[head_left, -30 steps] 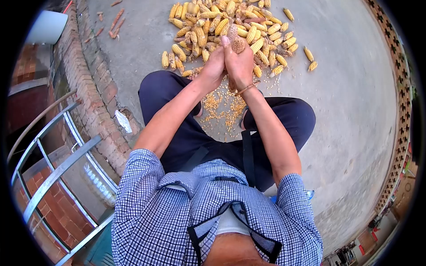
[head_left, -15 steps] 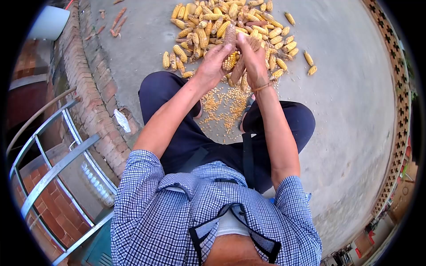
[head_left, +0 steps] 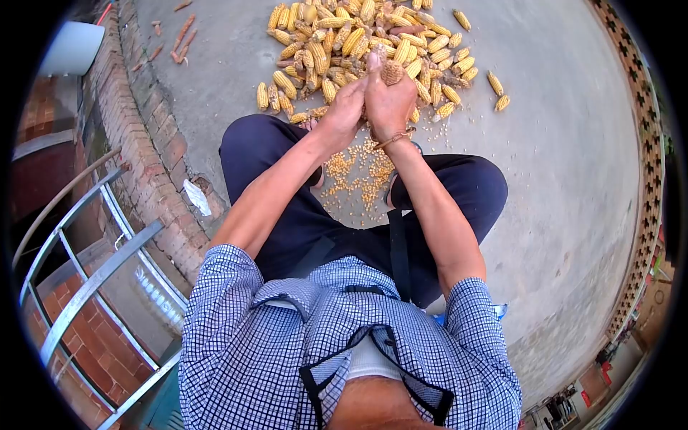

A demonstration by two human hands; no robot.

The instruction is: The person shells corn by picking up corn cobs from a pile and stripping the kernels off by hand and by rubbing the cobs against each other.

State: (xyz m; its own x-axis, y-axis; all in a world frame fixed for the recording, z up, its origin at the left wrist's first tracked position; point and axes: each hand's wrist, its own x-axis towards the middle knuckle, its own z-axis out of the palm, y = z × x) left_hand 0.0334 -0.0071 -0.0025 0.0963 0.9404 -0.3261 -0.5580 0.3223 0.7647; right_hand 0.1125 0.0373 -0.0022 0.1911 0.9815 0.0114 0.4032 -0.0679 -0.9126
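We hold a brown cob (head_left: 392, 72) in our right hand (head_left: 389, 104). Its round, bumpy end pokes out; the rest is hidden. Yellow kernels (head_left: 374, 185) lie scattered below. Yellow ears of corn (head_left: 351, 41) make a messy heap.

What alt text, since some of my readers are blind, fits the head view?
A right hand grips a cob, close against the left hand, over loose kernels scattered on a grey floor. Beyond lies a heap of yellow corn.

The right hand (head_left: 390, 104) hides most of its gripped cob (head_left: 392, 72).
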